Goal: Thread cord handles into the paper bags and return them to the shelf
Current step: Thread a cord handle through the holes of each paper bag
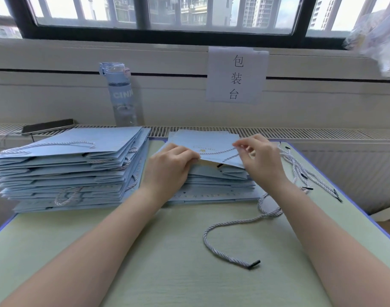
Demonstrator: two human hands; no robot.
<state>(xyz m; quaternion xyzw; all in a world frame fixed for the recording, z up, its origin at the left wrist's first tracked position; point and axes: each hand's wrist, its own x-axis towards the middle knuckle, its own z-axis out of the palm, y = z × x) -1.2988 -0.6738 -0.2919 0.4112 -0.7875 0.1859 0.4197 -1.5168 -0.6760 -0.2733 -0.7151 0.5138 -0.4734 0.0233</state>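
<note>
At twelve o'clock I see the left hand (167, 167) gripping the top bag (208, 138) at its mouth. The right hand (261, 162) pinches the cord (218, 151) running across it. At ten o'clock sit the stacked bags (78, 165), handles threaded.

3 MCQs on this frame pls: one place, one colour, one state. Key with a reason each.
1. Where is the bottle? A. behind the left stack B. on the right stack C. on the floor
2. What colour are the bags? A. red B. light blue C. black
3. What is the right hand doing? A. lying flat B. holding a phone C. pinching a cord
Key: 1 A, it stands on the ledge behind that stack. 2 B, both stacks are light blue. 3 C, it pinches the cord over the top bag.
</note>
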